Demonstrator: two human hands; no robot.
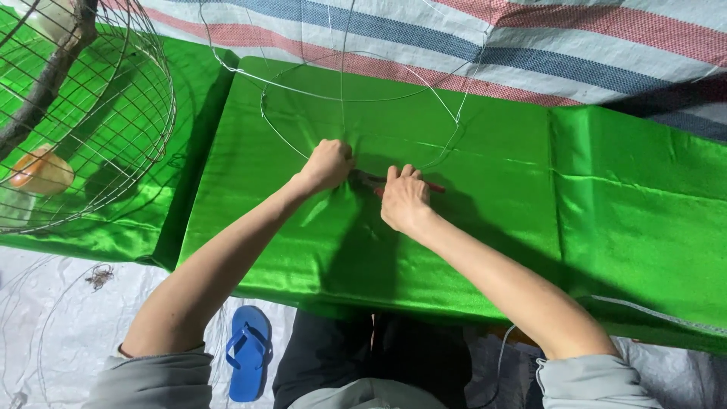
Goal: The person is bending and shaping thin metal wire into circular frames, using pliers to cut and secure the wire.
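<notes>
My left hand (327,163) is closed around thin metal wire where several strands of a wire frame (363,97) meet, on a shiny green cloth (515,189). My right hand (404,198) sits just to its right, gripping red-handled pliers (433,186) whose tip points toward the left hand. The wire frame rises in curved loops away from me over the cloth. The pliers' jaws are hidden between my hands.
A finished round wire cage (98,113) with a branch and an orange-and-white object inside stands at the left. Striped red, blue and white tarp (575,45) lies beyond the cloth. A blue flip-flop (248,350) and loose wire coils (68,318) lie on the white floor sheet.
</notes>
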